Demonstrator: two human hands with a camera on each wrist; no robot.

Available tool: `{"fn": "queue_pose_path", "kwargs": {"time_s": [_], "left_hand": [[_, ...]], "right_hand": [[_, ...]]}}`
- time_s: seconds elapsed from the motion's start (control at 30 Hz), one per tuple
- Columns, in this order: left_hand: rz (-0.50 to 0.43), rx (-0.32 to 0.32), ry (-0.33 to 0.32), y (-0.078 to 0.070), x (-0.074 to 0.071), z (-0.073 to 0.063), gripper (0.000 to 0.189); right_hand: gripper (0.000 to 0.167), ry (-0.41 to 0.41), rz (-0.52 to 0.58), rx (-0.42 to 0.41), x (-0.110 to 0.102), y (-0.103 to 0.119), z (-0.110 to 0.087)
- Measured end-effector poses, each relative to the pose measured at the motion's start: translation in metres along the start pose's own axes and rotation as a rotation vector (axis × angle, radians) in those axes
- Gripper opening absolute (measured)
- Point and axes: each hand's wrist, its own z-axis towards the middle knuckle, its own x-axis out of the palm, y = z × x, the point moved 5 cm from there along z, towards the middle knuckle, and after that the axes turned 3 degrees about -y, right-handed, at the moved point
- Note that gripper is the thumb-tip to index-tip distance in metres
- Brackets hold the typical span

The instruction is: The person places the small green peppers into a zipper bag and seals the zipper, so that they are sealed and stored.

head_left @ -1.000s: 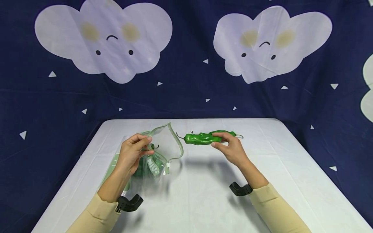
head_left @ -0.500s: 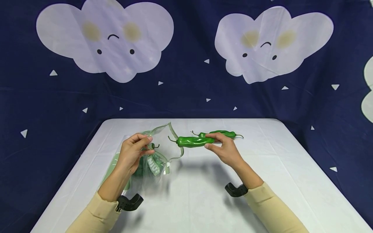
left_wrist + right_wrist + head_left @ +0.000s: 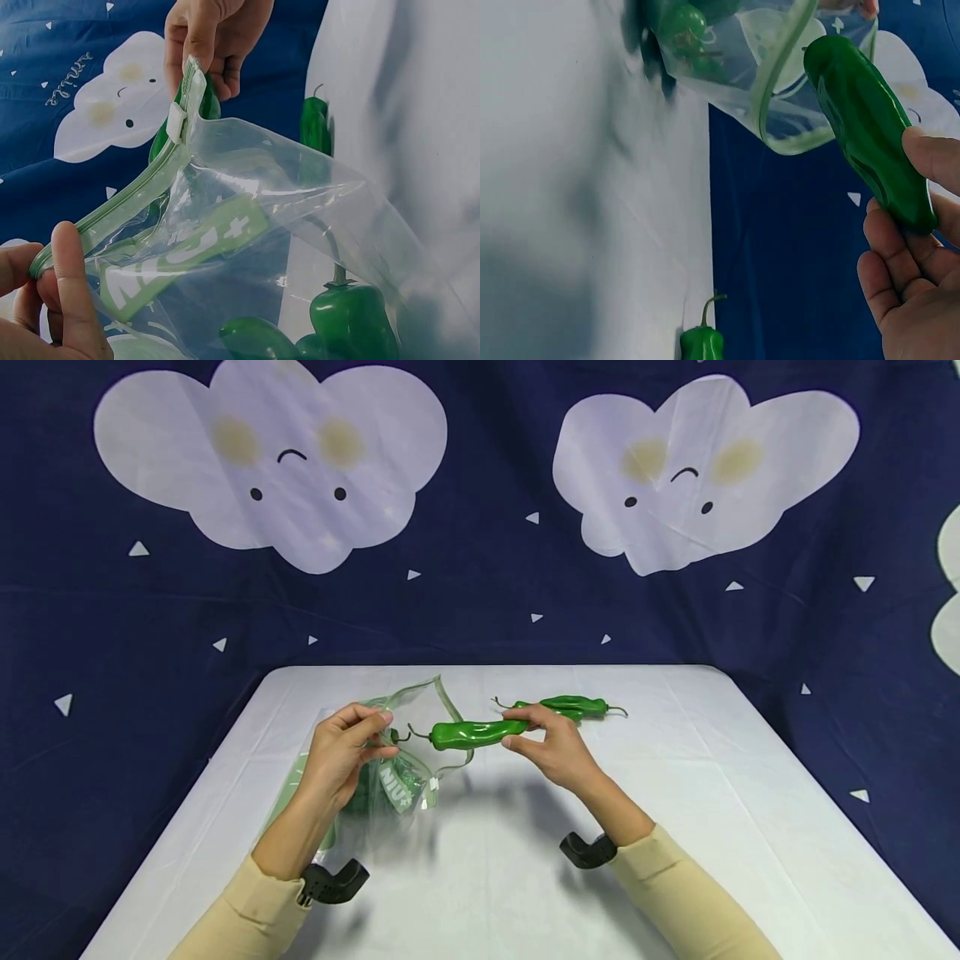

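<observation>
My left hand (image 3: 348,752) pinches the rim of a clear zip bag (image 3: 247,165) with a green edge, and the bag's mouth gapes toward the right. Several green peppers (image 3: 352,319) lie inside the bag. In my right hand (image 3: 555,747) I hold a long green pepper (image 3: 866,127) by its blunt end, thumb on one side and fingers on the other. Its stem end points left, at the bag's mouth in the head view. From that view I cannot tell how far the tip is inside the rim.
Behind my right hand, more green peppers (image 3: 577,704) lie on the white table (image 3: 675,777). A dark blue curtain (image 3: 480,618) with cloud prints hangs beyond the table's far edge. A black wrist camera (image 3: 333,882) sits on the left wrist, and another camera (image 3: 587,850) on the right.
My right hand has moved left, bringing the held pepper from right of the bag to its mouth. More of the peppers behind has come into sight. The left hand stays in place.
</observation>
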Motion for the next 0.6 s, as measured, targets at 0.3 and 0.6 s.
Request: {"fn": "queue_pose_path", "kwargs": {"time_s": [0.3,0.6], "left_hand": [[0.014,-0.002,0.011,0.000,0.001,0.000,0.015],[0.016,0.001,0.012,0.000,0.002,0.000,0.015]], "right_hand": [[0.033,0.011,-0.046,-0.081,0.013,0.011,0.003],[0.033,0.020,-0.102,-0.101,0.024,0.020,0.007]]}}
